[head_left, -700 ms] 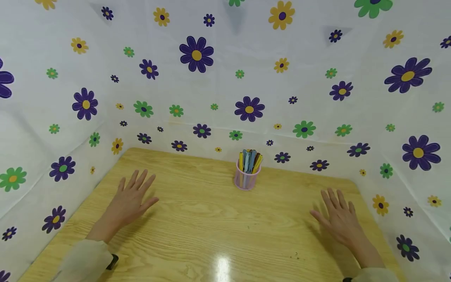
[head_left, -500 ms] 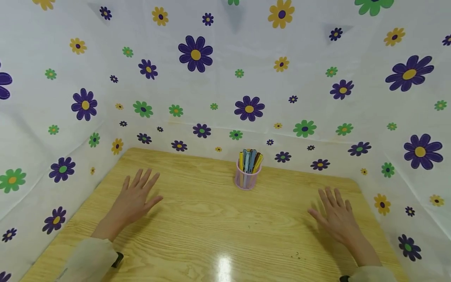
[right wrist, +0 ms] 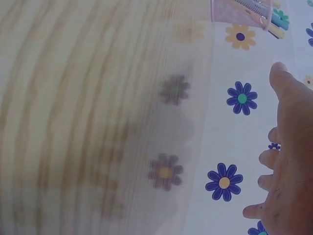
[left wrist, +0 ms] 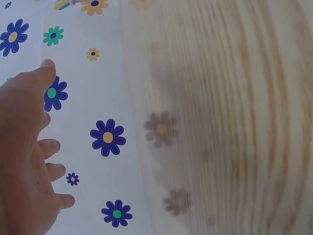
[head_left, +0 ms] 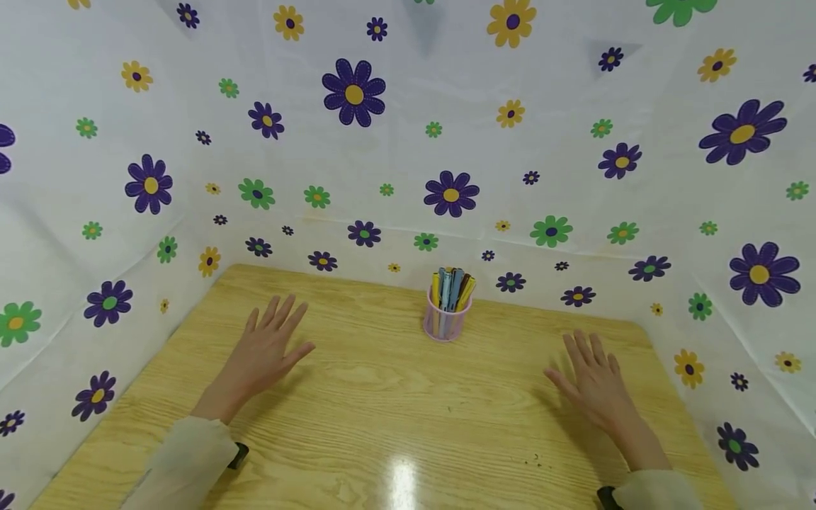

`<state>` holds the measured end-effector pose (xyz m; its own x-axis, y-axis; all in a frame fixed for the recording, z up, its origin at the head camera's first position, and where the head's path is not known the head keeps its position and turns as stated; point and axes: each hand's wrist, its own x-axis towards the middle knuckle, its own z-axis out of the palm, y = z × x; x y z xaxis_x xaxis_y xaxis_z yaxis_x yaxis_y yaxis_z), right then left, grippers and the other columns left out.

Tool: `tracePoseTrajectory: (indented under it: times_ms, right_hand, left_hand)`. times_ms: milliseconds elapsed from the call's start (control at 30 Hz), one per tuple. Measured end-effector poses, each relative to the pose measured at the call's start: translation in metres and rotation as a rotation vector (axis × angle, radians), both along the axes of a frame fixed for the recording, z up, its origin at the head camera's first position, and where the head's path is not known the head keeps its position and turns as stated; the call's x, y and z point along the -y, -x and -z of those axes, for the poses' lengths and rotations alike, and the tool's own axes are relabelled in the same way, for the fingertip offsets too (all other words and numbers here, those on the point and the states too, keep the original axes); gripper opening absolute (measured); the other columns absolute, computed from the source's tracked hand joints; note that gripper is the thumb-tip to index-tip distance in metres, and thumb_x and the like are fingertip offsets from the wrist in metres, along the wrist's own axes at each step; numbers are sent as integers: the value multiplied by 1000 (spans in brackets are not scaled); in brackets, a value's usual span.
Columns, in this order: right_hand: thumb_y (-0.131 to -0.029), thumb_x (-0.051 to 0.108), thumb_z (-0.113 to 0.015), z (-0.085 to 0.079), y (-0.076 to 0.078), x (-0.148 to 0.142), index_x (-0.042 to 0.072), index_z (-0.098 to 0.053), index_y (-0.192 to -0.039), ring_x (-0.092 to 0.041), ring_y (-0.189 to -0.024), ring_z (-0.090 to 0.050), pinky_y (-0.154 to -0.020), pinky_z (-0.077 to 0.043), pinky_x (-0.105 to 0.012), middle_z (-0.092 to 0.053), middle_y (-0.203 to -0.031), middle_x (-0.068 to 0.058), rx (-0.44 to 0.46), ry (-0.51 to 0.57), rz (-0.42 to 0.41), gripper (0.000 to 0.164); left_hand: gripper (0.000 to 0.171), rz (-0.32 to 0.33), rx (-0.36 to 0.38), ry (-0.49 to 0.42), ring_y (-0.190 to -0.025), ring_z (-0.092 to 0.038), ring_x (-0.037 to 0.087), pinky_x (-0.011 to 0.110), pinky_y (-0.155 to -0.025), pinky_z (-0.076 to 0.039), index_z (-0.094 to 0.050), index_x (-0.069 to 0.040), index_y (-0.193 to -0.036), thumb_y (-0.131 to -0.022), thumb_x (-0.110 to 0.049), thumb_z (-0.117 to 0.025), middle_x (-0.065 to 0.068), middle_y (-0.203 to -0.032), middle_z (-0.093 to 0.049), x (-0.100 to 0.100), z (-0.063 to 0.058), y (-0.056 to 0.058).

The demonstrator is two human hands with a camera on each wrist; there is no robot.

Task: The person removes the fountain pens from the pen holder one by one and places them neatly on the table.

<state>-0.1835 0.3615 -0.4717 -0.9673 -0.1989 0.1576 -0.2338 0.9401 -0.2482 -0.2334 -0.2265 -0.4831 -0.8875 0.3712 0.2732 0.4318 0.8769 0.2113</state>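
Observation:
Over the left part of the wooden table (head_left: pixel 382 397), my left hand (head_left: pixel 264 350) hovers palm down with fingers spread, holding nothing. My right hand (head_left: pixel 593 382) is likewise spread over the right part, with a shadow on the wood beside it. Between the two, toward the back, stands a pink see-through pen cup (head_left: pixel 444 326) full of pens (head_left: pixel 454 289) in yellow, light blue, grey-blue and brown. Neither hand touches it. In the left wrist view my left hand (left wrist: pixel 24 147) shows from the side, and in the right wrist view my right hand (right wrist: pixel 293 161) does too.
White cloth (head_left: pixel 395 156) printed with purple, yellow and green flowers walls the table at the back, left and right. Small dark specks (head_left: pixel 537 460) lie on the wood at front right. A bright light reflection shows at the front.
Both hands have moved inward and slightly farther from me, the left to the right and the right to the left. Their fingers stay spread. The pen cup has stayed in place.

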Motion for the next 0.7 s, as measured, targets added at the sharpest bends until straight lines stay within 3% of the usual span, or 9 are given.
tracePoseTrajectory:
  times_ms: [700]
  right_hand:
    - [-108,45,-50,-1,22,41,-7,-20,-161,-54,-152,-10,-116,-17,-76,-17,-165,-32,1,84,-37,80]
  left_hand:
    - [74,72,34,-108,-154,-18,44,67,-123,-17,-27,-6,-164,-107,-45,-54,22,-168,-23,-66,-1,19]
